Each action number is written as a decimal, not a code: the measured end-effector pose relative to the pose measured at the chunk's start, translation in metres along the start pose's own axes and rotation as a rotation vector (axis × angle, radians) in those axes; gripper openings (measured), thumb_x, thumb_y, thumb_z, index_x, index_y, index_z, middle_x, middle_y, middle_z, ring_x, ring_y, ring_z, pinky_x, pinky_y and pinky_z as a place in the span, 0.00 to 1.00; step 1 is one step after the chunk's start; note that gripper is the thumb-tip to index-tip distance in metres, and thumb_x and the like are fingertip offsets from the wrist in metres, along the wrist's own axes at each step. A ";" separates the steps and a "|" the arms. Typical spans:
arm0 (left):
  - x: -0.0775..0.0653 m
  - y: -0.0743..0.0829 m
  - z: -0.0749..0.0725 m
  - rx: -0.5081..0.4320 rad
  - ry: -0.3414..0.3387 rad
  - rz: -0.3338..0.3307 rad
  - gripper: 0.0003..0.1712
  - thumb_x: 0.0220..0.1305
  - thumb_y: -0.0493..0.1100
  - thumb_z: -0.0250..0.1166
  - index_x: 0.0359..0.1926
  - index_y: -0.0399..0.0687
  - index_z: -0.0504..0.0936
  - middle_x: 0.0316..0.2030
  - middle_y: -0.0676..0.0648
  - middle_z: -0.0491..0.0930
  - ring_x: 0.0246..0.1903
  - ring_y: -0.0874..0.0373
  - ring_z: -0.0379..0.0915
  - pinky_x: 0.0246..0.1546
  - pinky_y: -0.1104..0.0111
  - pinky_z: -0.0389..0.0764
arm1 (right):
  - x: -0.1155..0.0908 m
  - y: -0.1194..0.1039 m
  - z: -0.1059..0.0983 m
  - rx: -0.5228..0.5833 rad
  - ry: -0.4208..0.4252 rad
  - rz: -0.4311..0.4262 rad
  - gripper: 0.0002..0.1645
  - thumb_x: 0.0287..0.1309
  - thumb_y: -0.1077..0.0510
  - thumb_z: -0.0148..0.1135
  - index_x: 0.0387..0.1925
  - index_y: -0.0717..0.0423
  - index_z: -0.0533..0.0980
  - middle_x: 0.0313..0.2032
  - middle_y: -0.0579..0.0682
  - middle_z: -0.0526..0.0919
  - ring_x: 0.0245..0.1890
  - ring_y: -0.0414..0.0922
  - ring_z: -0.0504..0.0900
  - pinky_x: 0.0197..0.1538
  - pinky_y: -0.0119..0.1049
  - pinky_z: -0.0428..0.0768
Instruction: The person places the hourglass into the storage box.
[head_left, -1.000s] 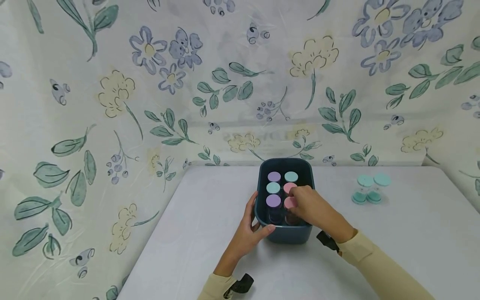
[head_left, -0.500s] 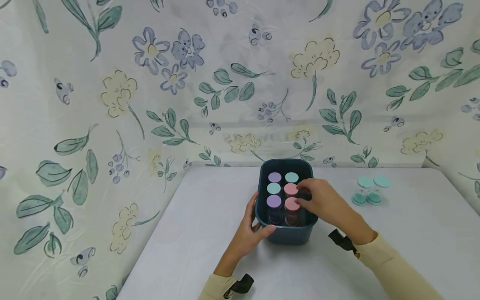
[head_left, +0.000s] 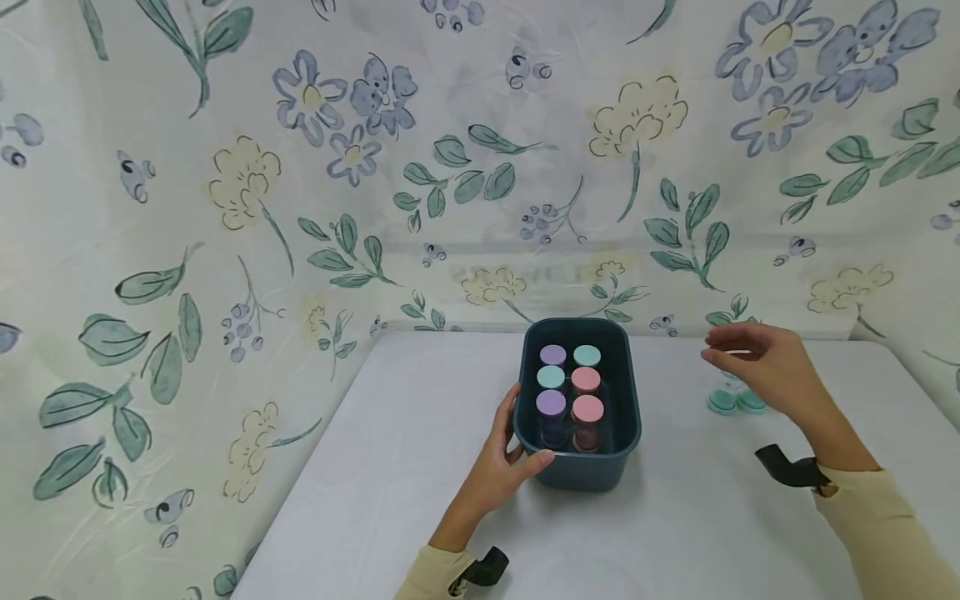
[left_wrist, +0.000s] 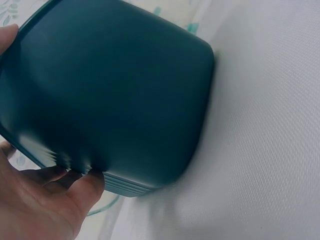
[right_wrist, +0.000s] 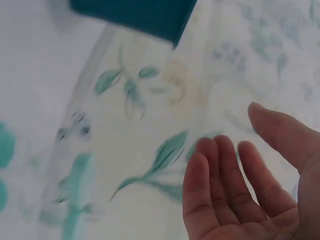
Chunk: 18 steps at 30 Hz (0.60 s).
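Note:
My left hand [head_left: 487,477] grips the dark teal plastic bin [head_left: 585,473] at its near left corner. The thumb lies on the near rim, the other fingers curl against the side. Inside stand several sand timers with coloured caps: purple [head_left: 551,404], mint [head_left: 551,377] and pink [head_left: 588,409], in two columns. My right hand [head_left: 776,371] hovers above two mint-capped sand timers [head_left: 722,402], covering their upper parts. Its fingers are loosely bent, apart from the thumb, and hold nothing; the right wrist view shows the bare palm [right_wrist: 255,227].
A white-covered table [head_left: 405,433] carries everything. Behind and to the left hangs a floral-print cloth [head_left: 450,208]. The bin's right side shows bare floor beside the timers. The right wrist view blurs the mint timers [right_wrist: 77,200] at left.
My right hand has let go of the near pink sand timer, left it upright in the bin, and moved right over the two mint ones. My left hand stays on the bin.

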<state>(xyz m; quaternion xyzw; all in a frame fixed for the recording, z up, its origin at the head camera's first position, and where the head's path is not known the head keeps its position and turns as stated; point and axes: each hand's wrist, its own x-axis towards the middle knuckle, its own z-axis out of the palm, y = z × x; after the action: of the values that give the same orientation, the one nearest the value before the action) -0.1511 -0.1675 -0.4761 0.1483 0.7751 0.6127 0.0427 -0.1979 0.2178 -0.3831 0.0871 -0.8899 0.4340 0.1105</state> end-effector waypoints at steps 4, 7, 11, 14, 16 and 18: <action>0.000 0.000 0.000 -0.002 -0.002 -0.001 0.56 0.66 0.52 0.70 0.82 0.72 0.43 0.83 0.44 0.47 0.80 0.36 0.50 0.72 0.38 0.65 | -0.003 0.038 -0.020 0.020 0.071 0.086 0.30 0.68 0.49 0.68 0.63 0.64 0.75 0.42 0.21 0.76 0.40 0.14 0.73 0.41 0.08 0.75; 0.001 0.000 -0.001 -0.001 -0.004 -0.003 0.56 0.66 0.53 0.70 0.82 0.72 0.43 0.83 0.43 0.47 0.80 0.36 0.49 0.72 0.38 0.65 | -0.006 0.061 -0.026 0.010 0.095 0.166 0.36 0.68 0.46 0.67 0.67 0.65 0.71 0.47 0.28 0.77 0.43 0.16 0.70 0.39 0.08 0.73; 0.001 -0.002 -0.002 0.002 -0.009 -0.002 0.56 0.66 0.52 0.70 0.82 0.73 0.43 0.83 0.43 0.47 0.80 0.36 0.49 0.71 0.38 0.65 | -0.011 0.083 -0.028 -0.024 0.052 0.266 0.44 0.69 0.42 0.65 0.72 0.66 0.65 0.66 0.61 0.75 0.59 0.48 0.79 0.37 0.11 0.74; 0.002 -0.004 -0.002 0.000 -0.015 -0.004 0.55 0.66 0.51 0.70 0.82 0.74 0.43 0.83 0.43 0.48 0.80 0.36 0.49 0.72 0.38 0.65 | -0.013 0.094 -0.027 -0.034 0.013 0.300 0.48 0.69 0.41 0.64 0.75 0.68 0.60 0.71 0.74 0.66 0.68 0.72 0.68 0.42 0.20 0.82; 0.003 -0.004 -0.002 0.003 -0.020 0.000 0.55 0.66 0.50 0.70 0.82 0.74 0.42 0.82 0.43 0.48 0.80 0.36 0.50 0.72 0.37 0.65 | -0.013 0.099 -0.026 -0.030 -0.003 0.306 0.49 0.69 0.41 0.64 0.76 0.69 0.58 0.72 0.75 0.65 0.69 0.74 0.66 0.48 0.29 0.86; 0.003 -0.004 -0.002 0.004 -0.022 0.000 0.55 0.66 0.51 0.70 0.82 0.74 0.42 0.82 0.43 0.48 0.80 0.37 0.50 0.72 0.37 0.65 | -0.014 0.102 -0.024 -0.026 -0.014 0.309 0.50 0.69 0.41 0.64 0.76 0.69 0.58 0.72 0.76 0.64 0.69 0.76 0.66 0.47 0.27 0.85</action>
<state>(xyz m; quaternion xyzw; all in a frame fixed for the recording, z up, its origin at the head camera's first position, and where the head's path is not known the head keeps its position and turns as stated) -0.1549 -0.1691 -0.4794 0.1551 0.7758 0.6095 0.0508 -0.2071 0.2996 -0.4487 -0.0496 -0.8990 0.4335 0.0375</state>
